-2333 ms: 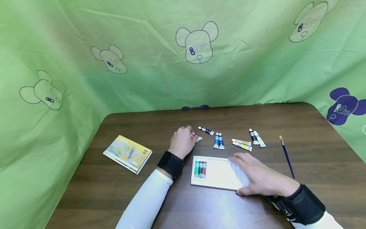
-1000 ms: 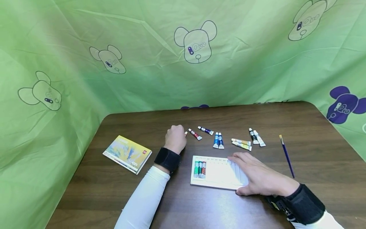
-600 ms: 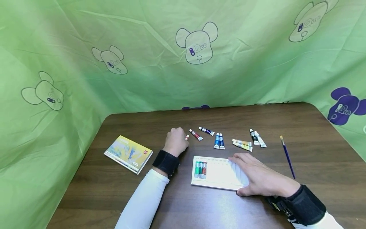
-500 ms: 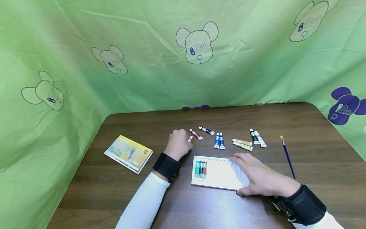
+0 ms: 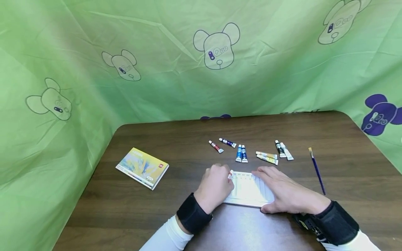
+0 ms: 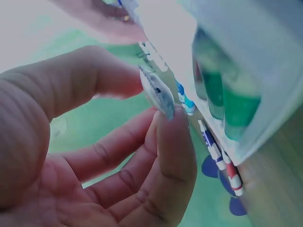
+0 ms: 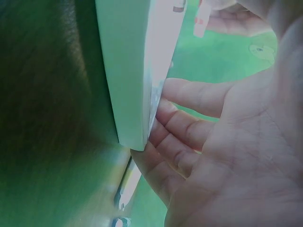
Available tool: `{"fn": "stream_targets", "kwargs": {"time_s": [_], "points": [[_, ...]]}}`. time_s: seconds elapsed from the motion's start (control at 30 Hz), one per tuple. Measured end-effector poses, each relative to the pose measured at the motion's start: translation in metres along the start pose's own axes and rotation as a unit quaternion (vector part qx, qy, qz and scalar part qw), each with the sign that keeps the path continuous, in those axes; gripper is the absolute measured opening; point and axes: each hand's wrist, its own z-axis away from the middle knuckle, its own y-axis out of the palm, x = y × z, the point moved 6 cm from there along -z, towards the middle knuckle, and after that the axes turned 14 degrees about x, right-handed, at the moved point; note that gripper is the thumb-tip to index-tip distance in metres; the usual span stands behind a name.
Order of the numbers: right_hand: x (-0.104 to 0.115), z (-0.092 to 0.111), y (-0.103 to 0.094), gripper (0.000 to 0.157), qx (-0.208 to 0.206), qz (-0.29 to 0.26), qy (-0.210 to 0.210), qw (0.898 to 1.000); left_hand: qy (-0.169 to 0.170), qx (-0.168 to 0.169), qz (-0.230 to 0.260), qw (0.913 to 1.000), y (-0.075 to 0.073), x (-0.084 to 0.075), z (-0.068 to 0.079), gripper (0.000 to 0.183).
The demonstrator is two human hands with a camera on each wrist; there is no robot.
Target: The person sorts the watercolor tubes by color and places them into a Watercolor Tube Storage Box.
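Observation:
My left hand point(image 5: 215, 186) pinches a small paint tube point(image 6: 158, 94) between thumb and index finger, over the left end of a white paint tray point(image 5: 249, 190). In the head view only the tube's white and red cap end shows past the knuckles. Green tubes point(image 6: 241, 106) lie in the tray in the left wrist view; in the head view that hand hides them. My right hand point(image 5: 287, 193) holds the tray's right end, thumb at the near edge and fingers along the far edge. In the right wrist view its fingers point(image 7: 194, 97) touch the tray's side.
Behind the tray lie a red tube point(image 5: 216, 146), a dark purple tube point(image 5: 227, 142), two blue tubes point(image 5: 241, 153), two yellowish tubes point(image 5: 267, 157), and a black and a white tube point(image 5: 284, 150). A brush point(image 5: 317, 172) lies right, a yellow box lid point(image 5: 142, 168) left.
My left hand picked up a tube beside the red one and has carried it toward me and right, over the tray's left end. My right hand has stayed on the tray.

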Motion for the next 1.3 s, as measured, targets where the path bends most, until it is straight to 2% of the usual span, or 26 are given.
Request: {"fn": "stream_targets", "kwargs": {"time_s": [0.2,0.4,0.5,0.6,0.87,1.0,1.3], "points": [[0.000,0.000,0.000,0.095,0.004,-0.001,0.000,1.000,-0.002,-0.030,-0.094,0.9952,0.011,-0.016,0.005,0.011],[0.001,0.000,0.000,0.095,0.005,-0.001,-0.005,1.000,-0.022,-0.011,-0.132,0.9909,0.022,-0.019,0.001,0.014],[0.002,0.000,0.000,0.096,-0.004,0.002,-0.010,1.000,-0.016,-0.021,-0.147,0.9887,0.022,-0.020,0.000,0.012],[0.002,0.000,0.000,0.096,-0.010,0.005,-0.014,1.000,-0.012,-0.022,-0.154,0.9877,0.019,-0.019,0.001,0.011],[0.001,0.000,-0.001,0.095,-0.010,0.006,-0.003,1.000,0.007,0.008,-0.148,0.9890,0.015,-0.016,0.002,0.015],[0.001,0.001,-0.001,0.096,-0.012,0.004,-0.006,1.000,0.012,0.010,-0.157,0.9875,0.016,-0.016,0.002,0.010],[0.001,0.000,-0.001,0.095,-0.012,0.010,-0.007,1.000,0.013,0.033,-0.175,0.9839,0.022,-0.016,0.001,0.017]]}}
